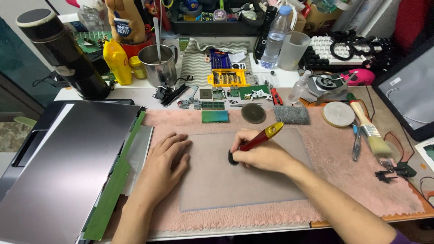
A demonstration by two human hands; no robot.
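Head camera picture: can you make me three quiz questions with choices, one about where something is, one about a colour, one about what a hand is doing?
1. Where is the paintbrush?
A. right side of the pink mat
B. in the metal cup
C. on the laptop

2. What colour is the tool in the right hand?
A. blue
B. red and yellow
C. white

3. What is the left hand doing?
A. holding a bottle
B. lying flat on the grey panel
C. raised in the air

Answers: 1 A, it lies right of the round pad. 2 B, red body, yellow end. 3 B, palm down, fingers spread.
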